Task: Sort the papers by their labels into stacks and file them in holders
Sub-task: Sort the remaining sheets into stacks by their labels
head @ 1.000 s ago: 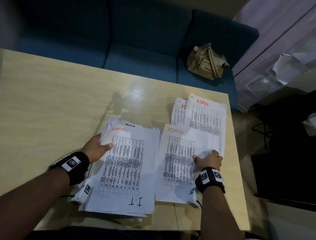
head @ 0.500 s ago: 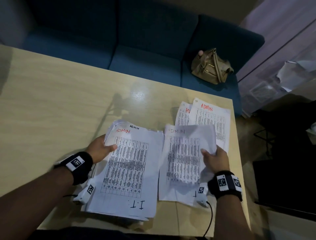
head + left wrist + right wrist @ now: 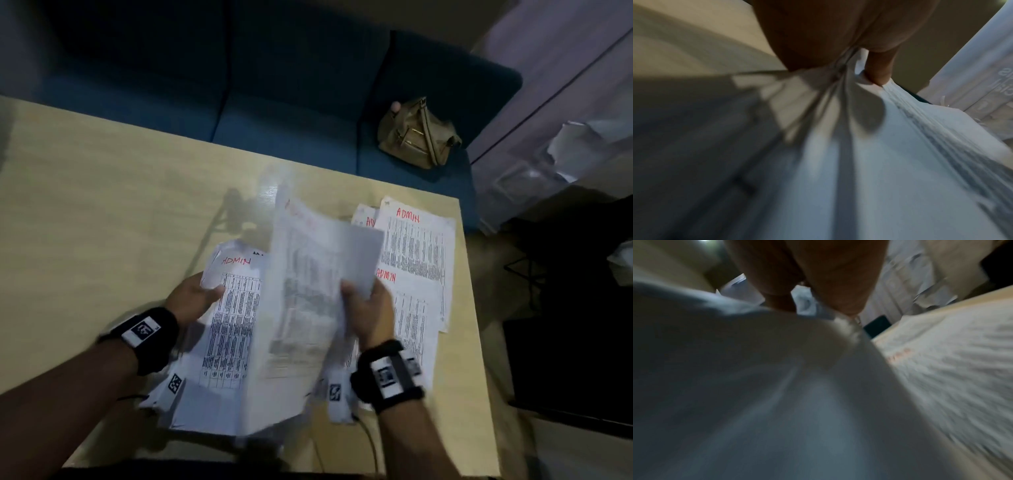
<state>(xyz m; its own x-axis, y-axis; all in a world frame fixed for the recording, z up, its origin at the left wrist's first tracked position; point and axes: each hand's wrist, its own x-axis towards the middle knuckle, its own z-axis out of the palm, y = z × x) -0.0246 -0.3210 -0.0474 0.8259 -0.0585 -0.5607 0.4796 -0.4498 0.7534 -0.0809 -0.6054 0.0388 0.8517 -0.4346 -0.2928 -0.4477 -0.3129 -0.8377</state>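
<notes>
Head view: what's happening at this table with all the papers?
A person is sorting printed sheets on a wooden table. The right hand pinches a lifted sheet, blurred and raised off the surface; its label cannot be read. The left hand grips the edge of the near-left stack, whose top sheet reads ADMIN. More ADMIN sheets lie flat toward the table's right edge. No holders are in view.

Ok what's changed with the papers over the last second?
The right hand lifted the ADMIN sheet off the table, pinching it and swinging it leftward over the left stack. The left hand still holds that stack; the far ADMIN sheets stayed.
</notes>
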